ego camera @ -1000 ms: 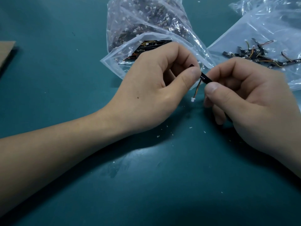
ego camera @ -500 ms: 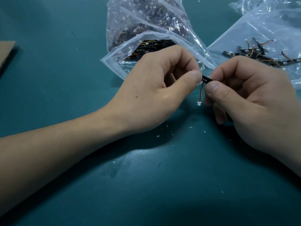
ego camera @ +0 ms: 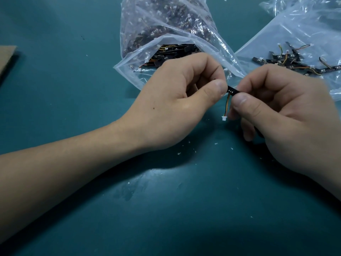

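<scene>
Teal table (ego camera: 166,218), bare on the near side of left hand (ego camera: 177,104) and right hand (ego camera: 282,115); open bag (ego camera: 171,34), mouth edge just behind left hand; second bag (ego camera: 295,39) beyond right hand; both hands curled, pinching black strip (ego camera: 232,90) between them; white connector (ego camera: 224,118) hanging below thumbs.

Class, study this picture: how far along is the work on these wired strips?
Done, apparently: several black wired strips lie on the flat clear plastic bag. In hand: left hand and right hand pinch one strip. Left: the bulging open clear bag holds many more.
</scene>
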